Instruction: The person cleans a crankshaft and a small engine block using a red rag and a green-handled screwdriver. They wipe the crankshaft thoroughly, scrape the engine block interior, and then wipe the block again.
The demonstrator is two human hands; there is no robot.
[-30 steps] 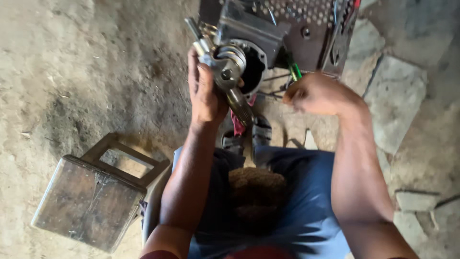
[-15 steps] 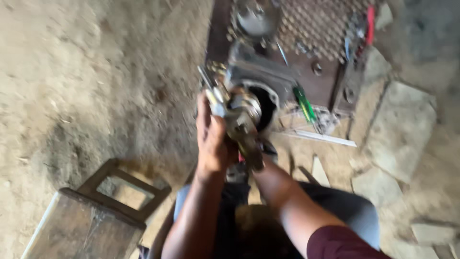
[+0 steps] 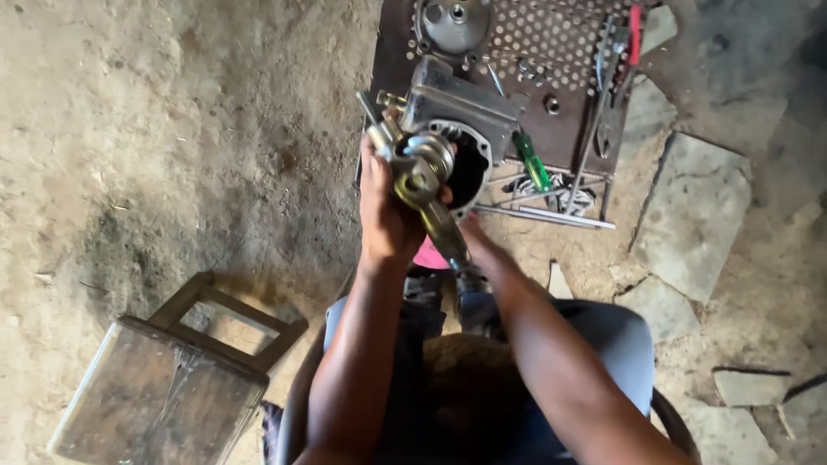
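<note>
- The left hand (image 3: 389, 215) is closed around a grimy metal crankshaft (image 3: 419, 176), with the thumb and fingers wrapped about its upper, rounded part.
- The crankshaft is held up in front of the person, tilted, its long shaft end pointing down and to the right toward the person's lap.
- The right hand (image 3: 469, 237) sits just under that lower shaft end; most of it is hidden behind the metal, so I cannot tell how far it is closed or whether it grips the shaft.
- Right behind the crankshaft stands a dark engine casing (image 3: 461, 116) with a large round opening; the top of the crankshaft overlaps this opening in the view.
- The casing rests on a rusty perforated metal stand (image 3: 560, 43), which serves as the desk.
- A green-handled screwdriver (image 3: 531, 162) lies just to the right of the casing, at the stand's front edge.
- A round metal cover (image 3: 454, 24) lies on the stand beyond the casing.
- A red-handled tool (image 3: 634, 34) and long metal tools lie along the right side of the stand.
- A wooden stool (image 3: 164, 387) stands on the dirt floor (image 3: 172, 129) to the person's left, well apart from the hands.
- Flat stones (image 3: 698, 207) cover the ground to the right.
</note>
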